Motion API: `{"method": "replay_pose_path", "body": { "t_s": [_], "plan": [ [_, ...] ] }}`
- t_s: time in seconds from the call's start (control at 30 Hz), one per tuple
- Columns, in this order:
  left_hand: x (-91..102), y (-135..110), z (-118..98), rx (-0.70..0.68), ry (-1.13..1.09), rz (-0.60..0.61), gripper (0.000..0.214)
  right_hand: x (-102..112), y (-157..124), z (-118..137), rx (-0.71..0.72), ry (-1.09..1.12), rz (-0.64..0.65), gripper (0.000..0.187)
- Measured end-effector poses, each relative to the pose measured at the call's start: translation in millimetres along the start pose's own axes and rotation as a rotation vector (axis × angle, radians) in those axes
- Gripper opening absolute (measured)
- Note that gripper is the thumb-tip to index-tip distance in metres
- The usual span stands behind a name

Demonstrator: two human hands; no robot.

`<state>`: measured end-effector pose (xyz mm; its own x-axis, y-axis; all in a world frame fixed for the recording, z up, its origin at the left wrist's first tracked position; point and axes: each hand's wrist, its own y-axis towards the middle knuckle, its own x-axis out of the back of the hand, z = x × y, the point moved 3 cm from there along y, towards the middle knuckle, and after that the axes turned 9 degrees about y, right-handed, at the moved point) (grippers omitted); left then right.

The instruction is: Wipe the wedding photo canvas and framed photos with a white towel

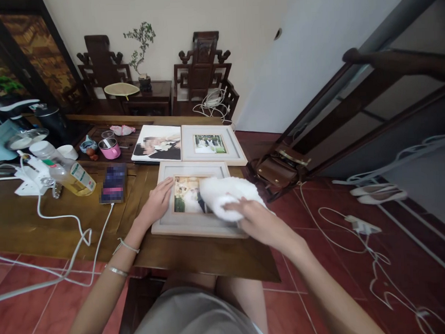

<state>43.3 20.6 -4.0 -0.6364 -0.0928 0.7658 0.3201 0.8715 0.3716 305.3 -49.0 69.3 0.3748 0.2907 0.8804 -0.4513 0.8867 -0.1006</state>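
Observation:
A framed photo [165,222] with a light wooden edge and a white-grey mat lies flat on the wooden table. My left hand [158,201] rests on the frame's left border, fingers stretched out over it. In my right hand [255,219] is a white fluffy cloth [232,188], bunched up and touching the frame's right half. It hides the right part of the photo, and my right hand is slightly blurred. Behind this frame lie a second framed photo [209,143] and, to its left, a photo album [159,142] with a picture on its cover.
Left on the table [138,260] are a phone [112,183] on a cable, a bottle of yellowish liquid [79,179], a pink cup [110,148] and a white power strip [32,179]. A wooden chair with a brown bag [281,167] stands right; cables cross the floor.

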Motion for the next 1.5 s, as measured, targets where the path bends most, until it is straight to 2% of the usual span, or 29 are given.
{"method": "replay_pose_path", "body": {
  "t_s": [0.07, 0.13, 0.23, 0.3, 0.37, 0.43, 0.53, 0.6, 0.73, 0.8, 0.9, 0.97, 1.07, 1.17, 1.23, 1.33, 1.4, 1.5],
  "plan": [
    [5.9, 0.4, -6.7, -0.002, -0.019, -0.015, 0.042, 3.3, 36.9, -0.6, -0.063, -0.046, -0.124, 0.068],
    [11.4, 0.3, -10.8, 0.015, -0.038, -0.049, 0.045, 0.0, 77.9, 9.4, -0.040, -0.122, -0.186, 0.067],
    [15.9, -0.7, -11.6, 0.058, -0.066, -0.115, 0.047, -20.3, 123.2, 37.9, 0.067, -0.216, -0.086, 0.062],
    [16.3, -1.4, -10.4, 0.081, -0.081, -0.152, 0.048, -38.9, 129.6, 59.2, 0.131, -0.256, 0.004, 0.060],
    [15.6, -1.8, -9.4, 0.104, -0.090, -0.176, 0.049, -54.6, 116.0, 75.8, 0.163, -0.272, 0.055, 0.056],
    [14.6, -1.6, -9.3, 0.114, -0.093, -0.173, 0.048, -63.2, 88.6, 85.4, 0.203, -0.270, 0.097, 0.053],
    [12.7, -0.8, -9.3, 0.107, -0.080, -0.131, 0.045, -60.0, 42.1, 86.1, 0.270, -0.229, 0.191, 0.058],
    [11.1, -0.4, -8.0, 0.095, -0.045, -0.094, 0.043, -49.6, 17.6, 77.4, 0.235, -0.198, 0.223, 0.065],
    [6.1, -0.7, -3.4, 0.021, 0.010, -0.033, 0.046, -28.0, -13.9, 44.8, 0.037, -0.203, 0.208, 0.071],
    [3.4, -1.3, -1.2, -0.025, 0.001, -0.009, 0.047, -21.1, -23.0, 27.4, -0.019, -0.192, 0.175, 0.070],
    [0.1, -2.3, 1.3, -0.069, -0.022, 0.036, 0.053, -14.8, -22.2, 5.1, -0.023, -0.152, 0.109, 0.068],
    [-1.0, -2.7, 2.9, -0.079, -0.027, 0.058, 0.058, -10.8, -7.5, -7.2, -0.023, -0.157, 0.049, 0.069],
    [-1.0, -2.3, 5.0, -0.080, -0.029, 0.055, 0.061, -1.7, 34.8, -16.1, -0.041, -0.220, -0.094, 0.071],
    [0.3, -0.9, 4.6, -0.101, -0.038, 0.029, 0.058, 4.5, 85.9, -3.3, 0.021, -0.246, -0.206, 0.060],
    [1.8, 0.2, 2.5, -0.124, -0.041, 0.017, 0.056, 1.3, 114.4, 17.0, 0.161, -0.233, -0.205, 0.050],
    [4.2, 1.5, -1.2, -0.130, -0.034, 0.011, 0.051, -13.7, 140.0, 45.7, 0.333, -0.234, -0.109, 0.048],
    [5.2, 1.9, -3.0, -0.126, -0.030, 0.008, 0.049, -23.5, 145.6, 51.7, 0.334, -0.247, -0.051, 0.051],
    [4.6, 1.7, -3.4, -0.129, -0.039, 0.007, 0.048, -26.0, 139.3, 37.7, 0.259, -0.257, -0.042, 0.053]
  ]
}}
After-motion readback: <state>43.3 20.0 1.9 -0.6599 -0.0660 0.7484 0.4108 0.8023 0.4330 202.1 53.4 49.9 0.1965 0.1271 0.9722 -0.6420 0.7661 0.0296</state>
